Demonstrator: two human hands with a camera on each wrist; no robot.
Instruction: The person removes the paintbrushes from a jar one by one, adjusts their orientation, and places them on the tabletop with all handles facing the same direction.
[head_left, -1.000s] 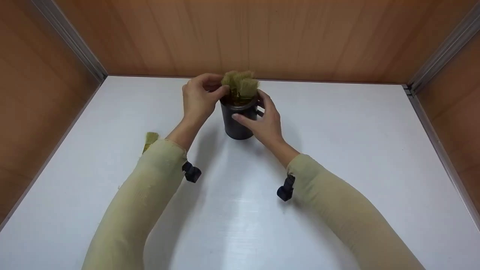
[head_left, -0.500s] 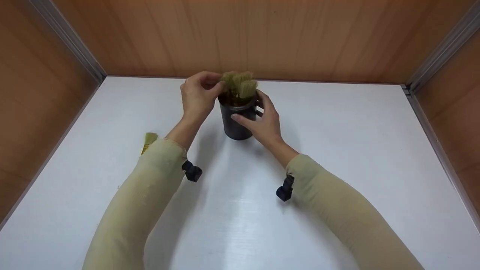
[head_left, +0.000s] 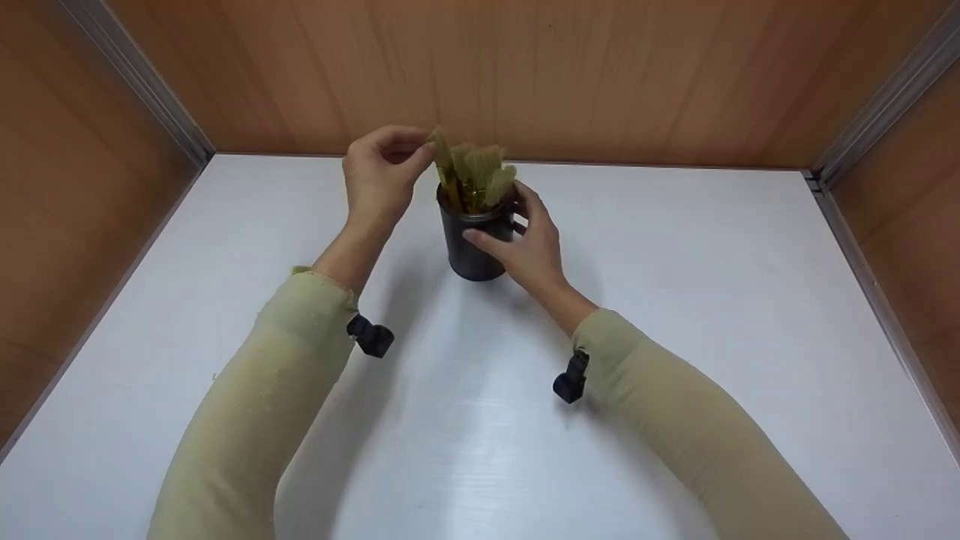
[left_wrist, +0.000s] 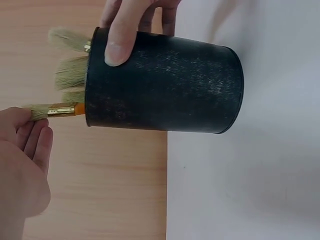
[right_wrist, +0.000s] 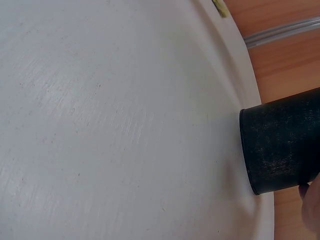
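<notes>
Tipping is the risk we see: the cup (head_left: 474, 244) stands mid-table, our right hand (head_left: 525, 240) wrapped round its side, while our left hand (head_left: 382, 176) pinches one brush (left_wrist: 55, 110) by its bristles just above the rim — a slanted pull could drag the cup over, or the tuft could slip free.
</notes>
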